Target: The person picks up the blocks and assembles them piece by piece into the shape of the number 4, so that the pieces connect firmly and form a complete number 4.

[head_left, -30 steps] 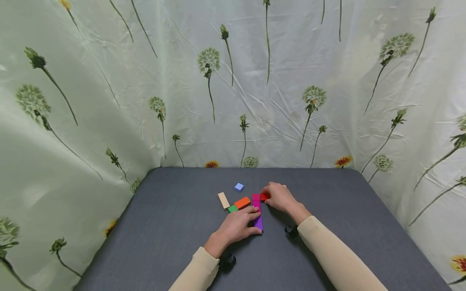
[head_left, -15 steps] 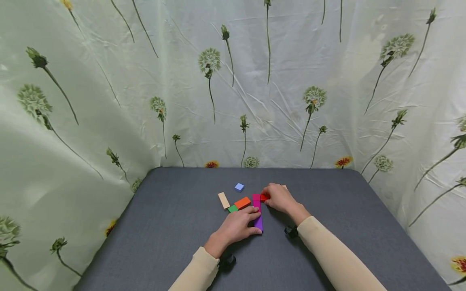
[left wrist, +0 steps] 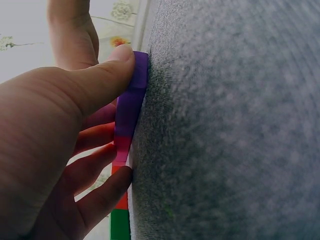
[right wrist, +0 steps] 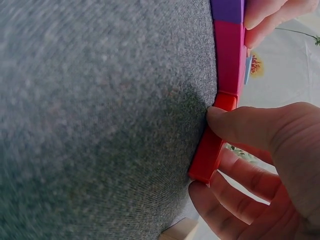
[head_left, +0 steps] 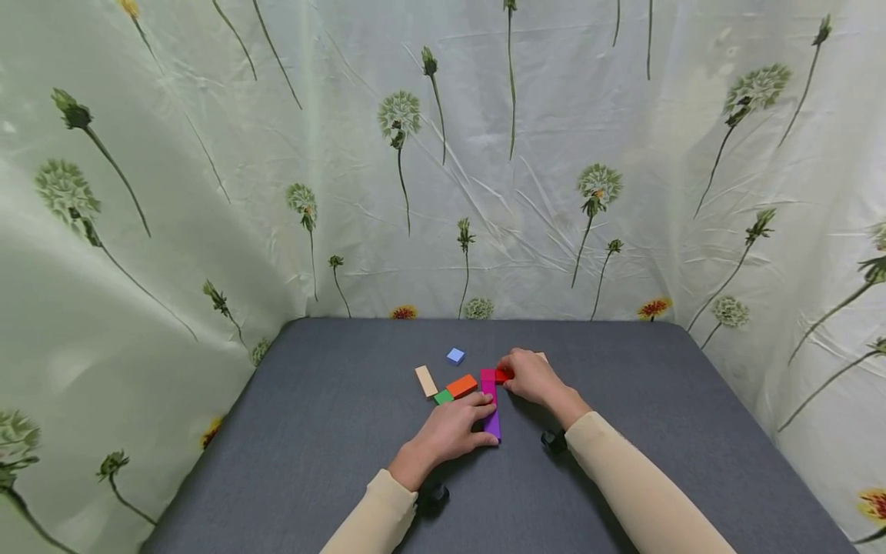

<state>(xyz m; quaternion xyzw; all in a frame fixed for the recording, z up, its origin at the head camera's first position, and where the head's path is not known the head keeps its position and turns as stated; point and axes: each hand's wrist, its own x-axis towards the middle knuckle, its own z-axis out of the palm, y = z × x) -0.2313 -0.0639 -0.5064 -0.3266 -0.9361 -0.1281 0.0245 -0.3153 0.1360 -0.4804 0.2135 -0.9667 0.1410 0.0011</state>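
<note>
My left hand (head_left: 453, 427) lies along a row of toy blocks on the dark table, its thumb at the near end of the purple block (head_left: 492, 427) and its fingertips farther up the row. A magenta block (head_left: 487, 376) joins the purple one end to end at the far side. With thumb and fingers, my right hand (head_left: 534, 378) pinches a red block (right wrist: 206, 156), which meets the magenta block's far end at a corner and points right. The fingers partly cover the red block in the head view.
Left of the row lie an orange block (head_left: 461, 385), a green block (head_left: 444, 397) and a beige block (head_left: 425, 381). A small blue block (head_left: 454, 356) sits farther back. Another beige block (right wrist: 181, 230) is just beyond my right hand. A floral curtain (head_left: 443, 192) hangs behind the table.
</note>
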